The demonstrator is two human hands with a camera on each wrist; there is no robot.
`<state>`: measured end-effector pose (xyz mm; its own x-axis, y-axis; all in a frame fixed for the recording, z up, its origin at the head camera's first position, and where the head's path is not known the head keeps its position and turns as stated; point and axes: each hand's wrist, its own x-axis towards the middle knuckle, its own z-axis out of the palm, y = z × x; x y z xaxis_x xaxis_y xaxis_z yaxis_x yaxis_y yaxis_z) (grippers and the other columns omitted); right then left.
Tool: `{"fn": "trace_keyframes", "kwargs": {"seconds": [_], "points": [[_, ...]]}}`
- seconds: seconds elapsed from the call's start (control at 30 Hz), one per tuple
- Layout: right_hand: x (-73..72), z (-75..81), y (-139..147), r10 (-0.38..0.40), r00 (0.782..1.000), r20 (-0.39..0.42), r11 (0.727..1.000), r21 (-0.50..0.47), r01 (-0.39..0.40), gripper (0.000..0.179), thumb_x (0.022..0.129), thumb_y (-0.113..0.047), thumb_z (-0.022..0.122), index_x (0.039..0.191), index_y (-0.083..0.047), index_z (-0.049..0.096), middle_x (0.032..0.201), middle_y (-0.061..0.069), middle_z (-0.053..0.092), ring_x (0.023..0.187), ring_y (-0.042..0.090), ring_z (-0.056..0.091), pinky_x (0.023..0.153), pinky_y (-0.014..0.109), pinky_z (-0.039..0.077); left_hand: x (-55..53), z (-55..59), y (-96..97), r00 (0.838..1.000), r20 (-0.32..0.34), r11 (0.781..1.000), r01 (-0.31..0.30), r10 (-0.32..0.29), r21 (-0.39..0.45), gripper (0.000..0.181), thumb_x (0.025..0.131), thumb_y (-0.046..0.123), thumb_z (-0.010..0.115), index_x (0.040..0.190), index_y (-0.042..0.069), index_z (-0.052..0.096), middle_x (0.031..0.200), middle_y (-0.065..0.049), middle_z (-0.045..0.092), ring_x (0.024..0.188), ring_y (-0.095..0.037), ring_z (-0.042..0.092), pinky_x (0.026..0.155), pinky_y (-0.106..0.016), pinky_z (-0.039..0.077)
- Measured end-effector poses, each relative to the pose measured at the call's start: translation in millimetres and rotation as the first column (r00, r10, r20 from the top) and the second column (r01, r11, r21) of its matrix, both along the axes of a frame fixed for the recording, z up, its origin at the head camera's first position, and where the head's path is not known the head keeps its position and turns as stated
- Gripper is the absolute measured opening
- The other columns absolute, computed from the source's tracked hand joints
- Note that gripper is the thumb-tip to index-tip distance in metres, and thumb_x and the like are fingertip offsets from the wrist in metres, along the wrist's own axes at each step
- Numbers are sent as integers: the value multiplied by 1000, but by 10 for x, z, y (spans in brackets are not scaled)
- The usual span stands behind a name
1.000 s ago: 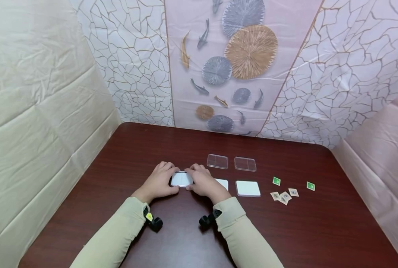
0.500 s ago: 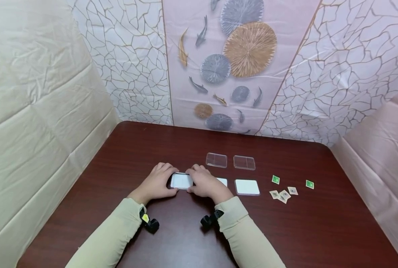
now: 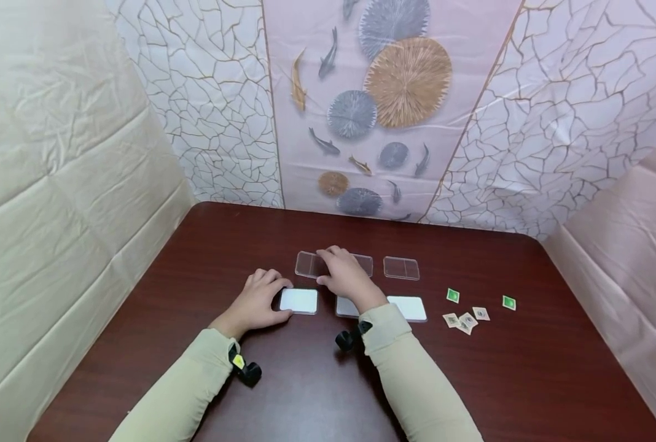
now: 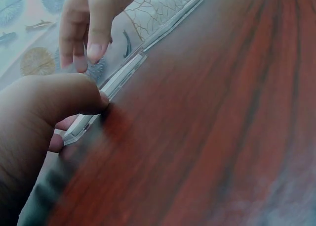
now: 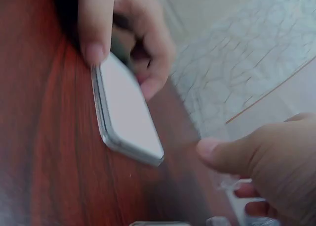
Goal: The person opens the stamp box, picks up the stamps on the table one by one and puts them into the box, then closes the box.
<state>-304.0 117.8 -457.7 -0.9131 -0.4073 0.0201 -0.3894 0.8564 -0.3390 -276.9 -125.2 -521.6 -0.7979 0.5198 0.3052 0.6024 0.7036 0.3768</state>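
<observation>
My left hand [image 3: 258, 301] pinches the left end of a flat clear case base with a white insert [image 3: 298, 301] on the table. Its thumb is at the near edge in the left wrist view, with fingertips at the far side. Behind that base, my right hand [image 3: 346, 276] has thumb and fingers about the right end of a clear plastic lid [image 3: 306, 264]. Another clear lid [image 3: 365, 264] is partly hidden behind this hand. A second white-filled base [image 3: 346, 306] lies under the right wrist, partly covered.
Farther right are a third white-filled base [image 3: 408, 308] and a clear lid [image 3: 402, 268]. Beyond them lie two small green stamp-like squares [image 3: 452, 296] and several pale ones [image 3: 465, 322], some overlapping. Patterned cloth [image 3: 355, 153] hangs behind the dark wooden table [image 3: 239, 233].
My right hand has left the left-hand base and moved away from me with the clear lid, now in line with the other lids. My left hand has stayed at the base.
</observation>
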Motion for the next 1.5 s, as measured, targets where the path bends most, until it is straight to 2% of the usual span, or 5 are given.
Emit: {"fn": "trace_keyframes", "kwargs": {"seconds": [0.33, 0.73, 1.07, 1.27, 1.5], "points": [[-344, -251, 28, -24, 999, -33, 999, 32, 25, 53, 96, -33, 70, 143, -13, 58, 140, 10, 56, 130, 30, 52, 111, 47, 39, 6, -14, 129, 1000, 14, 1000, 26, -26, 2, 49, 78, 43, 78, 120, 19, 68, 110, 0, 54, 100, -24, 42, 89, -44, 34], [-412, -257, 138, -68, 997, 25, 998, 4, 68, 52, 93, -34, 74, 139, -14, 62, 140, 10, 57, 131, 30, 51, 111, 47, 40, 24, 14, 261, 999, 2, 999, 40, -40, -6, 49, 77, 41, 80, 119, 19, 69, 110, 0, 55, 100, -24, 43, 88, -44, 35], [-25, -77, 795, -123, 988, -92, 959, -267, 94, 53, 91, -32, 76, 139, -14, 61, 153, 13, 45, 143, 37, 35, 115, 56, 30, 7, 7, 297, 1000, 11, 999, 20, -20, 27, 55, 77, 42, 77, 125, 19, 64, 118, -4, 50, 105, -27, 41, 91, -46, 32], [301, 3, 1639, -235, 945, -228, 926, -348, 146, 44, 92, -21, 75, 132, -6, 64, 143, 20, 53, 138, 41, 39, 115, 56, 28, 27, 16, 368, 998, -61, 998, 15, -11, 68, 51, 79, 43, 72, 123, 20, 65, 121, -3, 50, 109, -27, 41, 94, -48, 32], [612, -129, 2417, -398, 884, -246, 891, -333, 308, 40, 97, -20, 68, 131, -2, 62, 137, 27, 54, 131, 49, 39, 108, 62, 29, 127, 39, 626, 975, -208, 996, 85, -78, 25, 45, 80, 42, 71, 119, 19, 67, 120, -2, 54, 108, -25, 44, 99, -52, 34]]}}
